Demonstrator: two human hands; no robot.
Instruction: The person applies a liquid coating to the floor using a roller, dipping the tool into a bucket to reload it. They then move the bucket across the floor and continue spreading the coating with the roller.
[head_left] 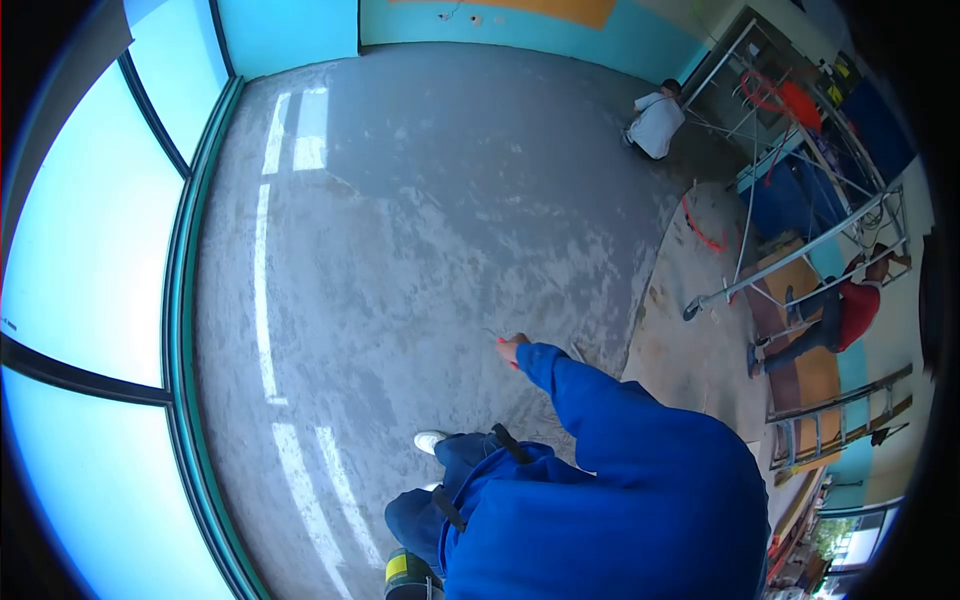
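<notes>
My right hand (512,350), at the end of a blue sleeve, is stretched out low over the grey floor (400,270). Its fingers are closed around a red-handled tool (501,342). A thin end juts from the tool towards the floor, too small to make out its kind. Below the arm are my bent legs in dark trousers and a white shoe (430,441). My left hand does not show. A dark bucket (400,568) with a yellow label stands beside my leg at the bottom edge.
Tall windows with a green frame (178,300) line the left side. A person in a white shirt (656,125) crouches at the far right. A wheeled metal scaffold (780,265), a person in a red top (857,315) and a ladder (840,418) are on the right.
</notes>
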